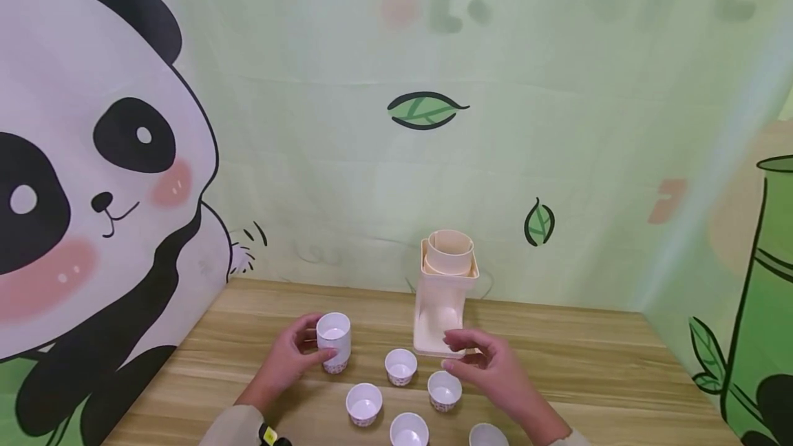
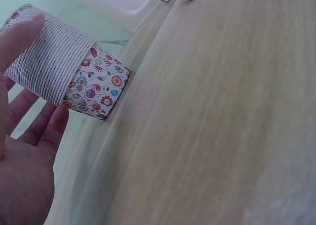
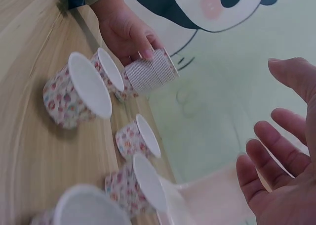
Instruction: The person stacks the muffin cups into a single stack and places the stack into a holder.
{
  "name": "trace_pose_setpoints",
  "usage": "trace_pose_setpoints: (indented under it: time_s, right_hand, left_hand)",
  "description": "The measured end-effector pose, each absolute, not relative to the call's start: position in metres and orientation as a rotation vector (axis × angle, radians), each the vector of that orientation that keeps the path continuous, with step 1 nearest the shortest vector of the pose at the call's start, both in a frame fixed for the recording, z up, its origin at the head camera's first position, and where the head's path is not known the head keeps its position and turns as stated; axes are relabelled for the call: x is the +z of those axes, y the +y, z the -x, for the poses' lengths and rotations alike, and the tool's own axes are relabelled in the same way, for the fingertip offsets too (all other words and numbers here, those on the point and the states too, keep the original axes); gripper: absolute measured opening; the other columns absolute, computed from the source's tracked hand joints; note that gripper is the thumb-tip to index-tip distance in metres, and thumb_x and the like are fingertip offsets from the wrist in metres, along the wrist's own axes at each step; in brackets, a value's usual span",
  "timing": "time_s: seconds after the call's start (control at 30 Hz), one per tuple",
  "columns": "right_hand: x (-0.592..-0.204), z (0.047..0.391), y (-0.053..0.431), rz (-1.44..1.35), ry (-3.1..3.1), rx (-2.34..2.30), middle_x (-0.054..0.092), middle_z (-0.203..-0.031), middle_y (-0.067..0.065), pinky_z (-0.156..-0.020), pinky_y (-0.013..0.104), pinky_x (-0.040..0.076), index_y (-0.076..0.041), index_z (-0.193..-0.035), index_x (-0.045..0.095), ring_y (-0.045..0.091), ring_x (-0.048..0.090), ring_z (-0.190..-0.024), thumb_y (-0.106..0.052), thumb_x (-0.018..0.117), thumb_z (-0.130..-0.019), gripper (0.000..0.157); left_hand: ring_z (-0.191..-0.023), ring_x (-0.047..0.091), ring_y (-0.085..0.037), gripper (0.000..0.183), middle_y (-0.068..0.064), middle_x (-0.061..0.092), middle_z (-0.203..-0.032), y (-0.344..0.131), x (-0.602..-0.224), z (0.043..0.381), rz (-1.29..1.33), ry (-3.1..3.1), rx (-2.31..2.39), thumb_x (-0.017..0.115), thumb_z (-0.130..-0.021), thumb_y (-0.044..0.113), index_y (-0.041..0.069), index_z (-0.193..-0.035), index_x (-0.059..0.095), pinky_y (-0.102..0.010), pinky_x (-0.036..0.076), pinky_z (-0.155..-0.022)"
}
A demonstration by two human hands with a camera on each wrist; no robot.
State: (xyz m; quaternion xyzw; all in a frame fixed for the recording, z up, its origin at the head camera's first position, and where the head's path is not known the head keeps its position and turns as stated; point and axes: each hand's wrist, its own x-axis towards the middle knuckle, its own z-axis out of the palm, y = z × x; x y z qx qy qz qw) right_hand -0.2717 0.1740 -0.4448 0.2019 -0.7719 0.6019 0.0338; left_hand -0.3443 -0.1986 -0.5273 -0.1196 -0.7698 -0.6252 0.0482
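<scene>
A person in pale sleeves works at a wood-grain table set against a light green backdrop. The brown streaks of the tabletop run mostly from side to side, and its far edge meets the printed wall. A large cartoon panda with pink cheeks fills the left side; two outlined leaves, an upper leaf and a lower leaf, decorate the middle, and a green bamboo stalk stands printed at the far right. A pale band of light slants down the backdrop near it.

At the left of the table, the left hand grips a stack of paper cups, thumb on the near side and fingers around the other. The stack is upright, its many white rims layered above a flowered base; whether that base touches the wood is hard to tell.

The right hand holds nothing, its fingers loosely bent and parted from the thumb, in front of a pale pink stand topped by a round tube. Between and below the hands, five single flowered cups stand mouth up, spaced apart on the wood, the nearest two cut by the lower edge of the head view. A black band with a yellow patch circles the left wrist.
</scene>
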Motion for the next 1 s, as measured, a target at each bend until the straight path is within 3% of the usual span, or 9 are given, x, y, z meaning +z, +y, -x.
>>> trace_pose_setpoints:
  time_s: [0.27, 0.47, 0.83, 1.0]
  right_hand:
    - [-0.457, 0.257, 0.206, -0.736, -2.364, 1.776, 0.073, -0.116, -0.004, -0.086, 0.029, 0.060, 0.000, -0.121, 0.070, 0.004, 0.067, -0.105, -0.006, 0.080, -0.087, 0.036]
    - [-0.469, 0.246, 0.221, -0.826, -2.407, 1.730, 0.073, -0.122, -0.002, -0.090, 0.030, 0.059, -0.004, -0.123, 0.069, 0.005, 0.065, -0.107, -0.005, 0.080, -0.087, 0.038]
    - [-0.494, 0.234, 0.246, -1.058, -2.423, 1.824, 0.068, -0.133, -0.006, -0.097, 0.026, 0.053, 0.005, -0.132, 0.061, 0.000, 0.059, -0.121, 0.002, 0.078, -0.085, 0.050]
    - [-0.507, 0.236, 0.254, -1.182, -2.407, 1.863, 0.063, -0.137, -0.014, -0.099, 0.026, 0.052, 0.009, -0.134, 0.058, -0.002, 0.055, -0.125, 0.001, 0.081, -0.081, 0.058]
  left_hand:
    - [-0.104, 0.070, -0.025, 0.069, -0.023, 0.066, -0.121, -0.196, -0.528, 0.344, 0.387, -2.323, -1.917, 0.087, -0.079, 0.005, 0.000, -0.139, 0.054, -0.021, 0.056, -0.089]
    - [-0.107, 0.069, -0.029, 0.070, -0.025, 0.066, -0.123, -0.194, -0.526, 0.342, 0.370, -2.313, -1.924, 0.086, -0.079, 0.004, 0.000, -0.140, 0.053, -0.023, 0.056, -0.091]
    - [-0.111, 0.069, -0.033, 0.070, -0.022, 0.068, -0.124, -0.192, -0.527, 0.342, 0.315, -2.342, -1.870, 0.088, -0.078, 0.007, 0.005, -0.140, 0.055, -0.023, 0.055, -0.091]
    - [-0.113, 0.068, -0.033, 0.070, -0.020, 0.068, -0.123, -0.193, -0.528, 0.342, 0.313, -2.350, -1.843, 0.088, -0.078, 0.009, 0.006, -0.140, 0.056, -0.024, 0.053, -0.094]
